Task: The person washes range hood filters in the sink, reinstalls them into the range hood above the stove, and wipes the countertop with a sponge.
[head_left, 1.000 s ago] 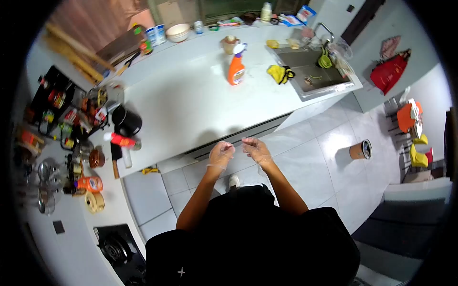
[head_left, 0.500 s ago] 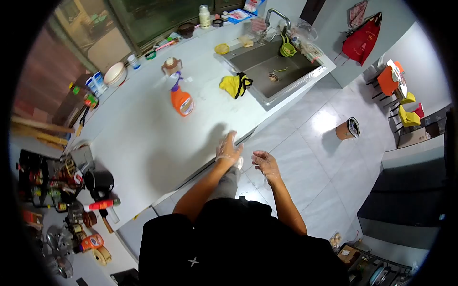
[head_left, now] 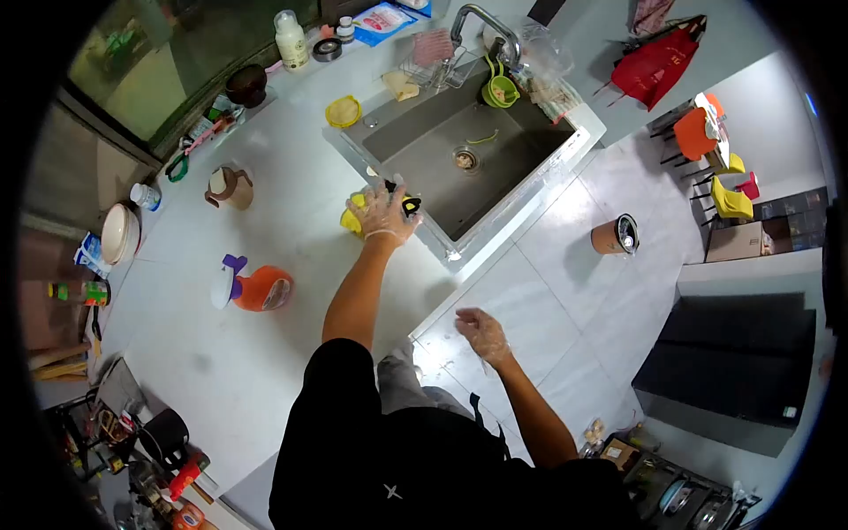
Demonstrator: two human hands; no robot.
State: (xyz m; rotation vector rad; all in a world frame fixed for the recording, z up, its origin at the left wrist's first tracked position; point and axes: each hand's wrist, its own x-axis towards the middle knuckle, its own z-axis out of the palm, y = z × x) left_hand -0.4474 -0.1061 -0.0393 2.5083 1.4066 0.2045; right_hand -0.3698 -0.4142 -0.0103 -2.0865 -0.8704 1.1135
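My left hand [head_left: 383, 215], in a clear plastic glove, lies on the yellow and black cloth [head_left: 353, 216] at the near left corner of the sink [head_left: 424, 231]. Its fingers are spread over the cloth and cover most of it. My right hand [head_left: 483, 336], gloved too, hangs over the floor in front of the counter with its fingers partly curled; nothing shows in it. An orange spray bottle [head_left: 263, 288] with a white and purple head is on the counter, left of my left arm. Behind it is a brown-handled jug [head_left: 231, 188].
A green strainer [head_left: 501, 91] hangs in the sink under the faucet [head_left: 486, 19]. A yellow lid [head_left: 344, 111] lies beside the basin. Bowls and bottles line the window side. A dark pot [head_left: 164, 434] is at lower left. On the floor stands a bin [head_left: 615, 236].
My left hand has moved from the counter's front edge onto the yellow and black cloth. The view has turned and come closer to the sink. My right hand stays over the floor.
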